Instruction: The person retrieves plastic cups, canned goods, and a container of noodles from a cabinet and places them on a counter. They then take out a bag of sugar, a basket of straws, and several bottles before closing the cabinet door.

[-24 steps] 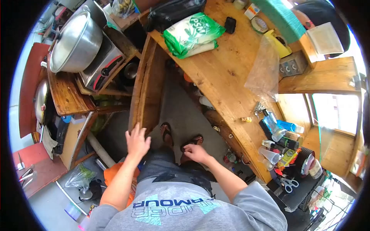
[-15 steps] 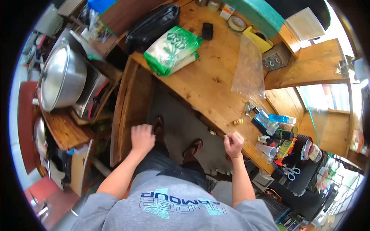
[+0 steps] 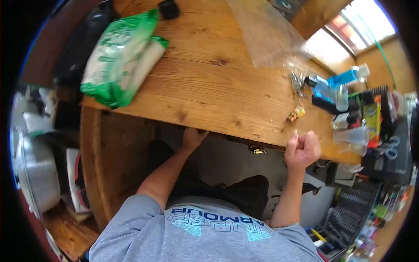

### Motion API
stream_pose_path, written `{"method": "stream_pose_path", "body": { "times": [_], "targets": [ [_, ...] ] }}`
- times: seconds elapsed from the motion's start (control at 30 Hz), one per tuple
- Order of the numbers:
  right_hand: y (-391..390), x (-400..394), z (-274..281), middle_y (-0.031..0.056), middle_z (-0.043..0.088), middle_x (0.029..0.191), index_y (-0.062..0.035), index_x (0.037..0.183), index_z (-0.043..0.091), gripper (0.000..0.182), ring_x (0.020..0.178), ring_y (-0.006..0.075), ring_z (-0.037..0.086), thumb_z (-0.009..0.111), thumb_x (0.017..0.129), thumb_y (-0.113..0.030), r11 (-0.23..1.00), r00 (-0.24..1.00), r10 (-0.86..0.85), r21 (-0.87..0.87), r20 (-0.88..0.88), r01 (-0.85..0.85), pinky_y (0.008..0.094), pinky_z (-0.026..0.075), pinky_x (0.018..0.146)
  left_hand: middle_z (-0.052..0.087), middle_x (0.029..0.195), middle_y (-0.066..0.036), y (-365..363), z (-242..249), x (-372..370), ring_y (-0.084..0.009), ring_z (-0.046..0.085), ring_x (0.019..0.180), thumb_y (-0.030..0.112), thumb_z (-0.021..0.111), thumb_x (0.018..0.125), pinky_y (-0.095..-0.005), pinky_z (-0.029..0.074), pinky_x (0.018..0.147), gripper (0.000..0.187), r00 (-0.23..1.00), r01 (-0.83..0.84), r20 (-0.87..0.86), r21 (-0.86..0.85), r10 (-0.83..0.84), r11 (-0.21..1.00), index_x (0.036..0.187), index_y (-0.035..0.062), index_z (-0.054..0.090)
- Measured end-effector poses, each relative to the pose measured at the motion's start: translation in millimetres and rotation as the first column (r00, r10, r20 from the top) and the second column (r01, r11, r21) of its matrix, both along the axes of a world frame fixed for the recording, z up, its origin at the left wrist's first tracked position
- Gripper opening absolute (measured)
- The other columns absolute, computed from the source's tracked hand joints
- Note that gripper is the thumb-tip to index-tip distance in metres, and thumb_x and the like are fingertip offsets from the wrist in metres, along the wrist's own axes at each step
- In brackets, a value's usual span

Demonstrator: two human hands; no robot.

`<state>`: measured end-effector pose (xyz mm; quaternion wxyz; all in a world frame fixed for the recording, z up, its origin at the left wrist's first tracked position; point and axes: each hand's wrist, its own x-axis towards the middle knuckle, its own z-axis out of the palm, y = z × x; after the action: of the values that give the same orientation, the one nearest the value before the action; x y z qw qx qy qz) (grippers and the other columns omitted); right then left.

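Observation:
My left hand point(image 3: 192, 139) is at the front edge of the wooden desk point(image 3: 205, 87), thumb out to the side and fingertips hidden under the edge. My right hand point(image 3: 302, 148) is closed in a fist at the desk's right front edge, with nothing showing out of it. Just above this fist lies a small yellow-and-brown figure charm point(image 3: 296, 114), near a bunch of keys point(image 3: 297, 83). Between my hands, a gold-coloured metal piece point(image 3: 258, 150) hangs below the desk edge. A green-and-white plastic pack point(image 3: 114, 61) lies on the desk's left part.
Blue-liquid bottles point(image 3: 325, 91), a clear plastic cup point(image 3: 351, 136) and scissors point(image 3: 389, 147) crowd the right side. A clear plastic sheet point(image 3: 268, 32) lies farther back. At the far left stands a large metal pot point(image 3: 37, 170); a wooden side panel point(image 3: 89, 166) is below the desk's left end.
My body has lowered and come nearer the desk. My left hand has moved from beside the wooden panel to the desk's front edge. My right fist stays by the right front edge.

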<state>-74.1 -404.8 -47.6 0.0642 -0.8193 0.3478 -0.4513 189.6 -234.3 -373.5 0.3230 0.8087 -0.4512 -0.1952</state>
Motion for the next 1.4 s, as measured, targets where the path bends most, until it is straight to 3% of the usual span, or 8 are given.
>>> {"method": "stream_pose_path", "body": {
  "times": [0.07,0.33,0.4,0.53,0.73,0.8,0.9,1.4],
  "targets": [
    [1.9,5.3,-1.5,0.0059,0.034,0.056,-0.0067,0.06,0.043,0.031,0.046,0.0191,0.033,0.07,0.075,-0.003,0.997,0.998,-0.058,-0.044,0.015,0.058,0.0334,0.024,0.045,0.068,0.114,-0.024,-14.5,0.8,-6.8,-0.043,0.064,0.109,0.026,0.088,0.074,-0.049,0.051,0.094,0.064,0.99,-0.032,-0.139,-0.199,0.004,0.98,0.123,-0.0038,0.06],
    [-5.5,-1.1,-30.2,-0.0032,0.032,0.057,-0.0067,0.061,0.039,0.04,0.052,0.0063,0.027,0.071,0.085,-0.003,0.958,0.975,-0.066,-0.259,0.214,0.122,0.0269,0.019,0.048,0.065,0.117,-0.024,-43.5,-27.8,-19.9,-0.0395,0.065,0.113,0.021,0.091,0.07,-0.0475,0.052,0.094,0.08,0.973,-0.227,-0.024,-0.279,0.229,0.933,0.133,-0.0025,0.048],
    [-10.8,-0.9,-34.9,-0.0075,0.033,0.06,-0.0076,0.061,0.037,0.044,0.057,0.0026,0.027,0.07,0.09,-0.004,0.973,0.911,0.094,-0.232,0.402,0.002,0.0235,0.017,0.05,0.065,0.117,-0.024,-46.2,-28.8,-22.0,-0.0383,0.065,0.113,0.022,0.092,0.068,-0.046,0.052,0.096,0.082,0.971,-0.24,-0.055,-0.287,0.234,0.928,0.131,-0.0036,0.046],
    [-9.2,6.8,-33.7,-0.0085,0.032,0.06,-0.0074,0.061,0.036,0.045,0.059,0.0018,0.027,0.071,0.089,-0.004,0.966,0.855,0.211,-0.236,0.474,-0.108,0.0214,0.018,0.052,0.067,0.116,-0.022,-41.6,-38.2,-26.0,-0.0391,0.068,0.11,0.016,0.091,0.067,-0.0453,0.056,0.091,0.077,0.967,-0.249,-0.031,-0.322,0.253,0.913,0.13,-0.0003,0.049],
    [-12.8,0.3,-29.8,-0.0057,0.031,0.059,-0.0054,0.061,0.038,0.041,0.058,0.0031,0.027,0.072,0.083,-0.006,0.974,0.907,0.103,-0.225,0.408,-0.009,0.0228,0.02,0.05,0.069,0.116,-0.021,-48.4,-67.1,-9.5,-0.0364,0.069,0.108,0.016,0.092,0.064,-0.0447,0.057,0.091,0.077,0.985,-0.171,-0.096,-0.345,0.147,0.923,0.127,-0.0002,0.052],
    [-9.6,0.0,-29.8,-0.0041,0.032,0.058,-0.0048,0.061,0.039,0.04,0.057,0.0039,0.029,0.073,0.083,-0.011,0.975,0.926,0.04,-0.219,0.376,0.046,0.0238,0.023,0.049,0.072,0.115,-0.017,-50.7,-74.5,-7.4,-0.0287,0.07,0.108,0.019,0.093,0.065,-0.0419,0.055,0.094,0.073,0.977,-0.185,-0.167,-0.336,0.135,0.924,0.125,-0.0004,0.057],
    [-15.5,-0.3,-32.6,-0.0032,0.033,0.057,-0.0042,0.062,0.04,0.039,0.056,0.0046,0.03,0.072,0.083,-0.014,0.967,0.93,0.058,-0.251,0.363,0.037,0.0243,0.026,0.049,0.071,0.113,-0.021,-52.6,-90.0,2.7,-0.0356,0.071,0.106,0.024,0.095,0.058,-0.0442,0.057,0.091,0.085,0.986,-0.145,-0.122,-0.293,0.114,0.945,0.127,-0.002,0.053],
    [-8.3,1.9,-27.0,0.0065,0.042,0.051,-0.0024,0.06,0.047,0.038,0.05,0.0132,0.037,0.07,0.08,-0.025,0.962,0.97,-0.074,-0.239,0.233,0.13,0.0319,0.037,0.05,0.073,0.108,-0.02,-45.6,-84.3,9.5,-0.0338,0.073,0.101,0.027,0.093,0.061,-0.0443,0.058,0.087,0.077,0.995,-0.044,-0.102,-0.365,0.007,0.93,0.122,-0.0008,0.057]
  ]
}}
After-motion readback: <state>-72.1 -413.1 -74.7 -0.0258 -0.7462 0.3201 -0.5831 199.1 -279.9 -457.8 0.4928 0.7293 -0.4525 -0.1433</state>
